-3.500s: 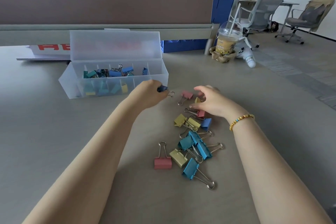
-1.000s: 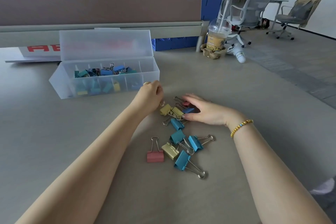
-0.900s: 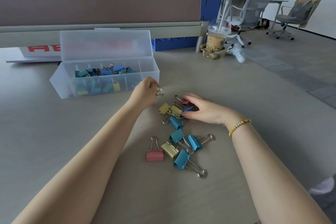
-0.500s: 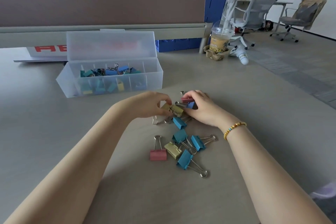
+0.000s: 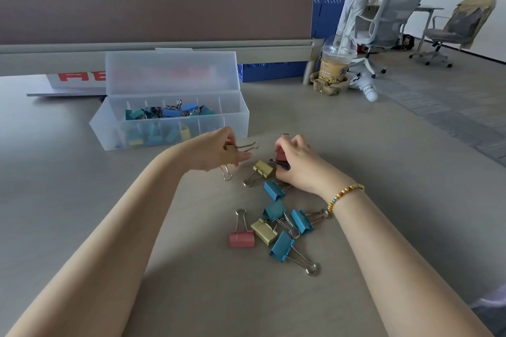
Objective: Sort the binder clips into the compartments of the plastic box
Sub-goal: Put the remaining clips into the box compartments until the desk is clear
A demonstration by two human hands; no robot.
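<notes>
Far left, a white sign with red letters lies flat on the table. Beside it the plastic box, lid up; several compartments hold clips, mostly blue and teal, some yellow; rightmost ones look bare.

Left hand just in front of the box, fingers curled, pinching a clip by its wire handles; clip body hidden in the hand. Second wire loop hangs below the hand.

Right hand close by, fingers curled on a red clip, a dark clip under it. Beaded bracelet on that wrist.

Loose pile on the table between and below the hands: yellow clip, blue clip, then nearer a pink clip, another yellow, three more blue.

Back right: iced drink in a cardboard holder, office chairs, a person standing.
</notes>
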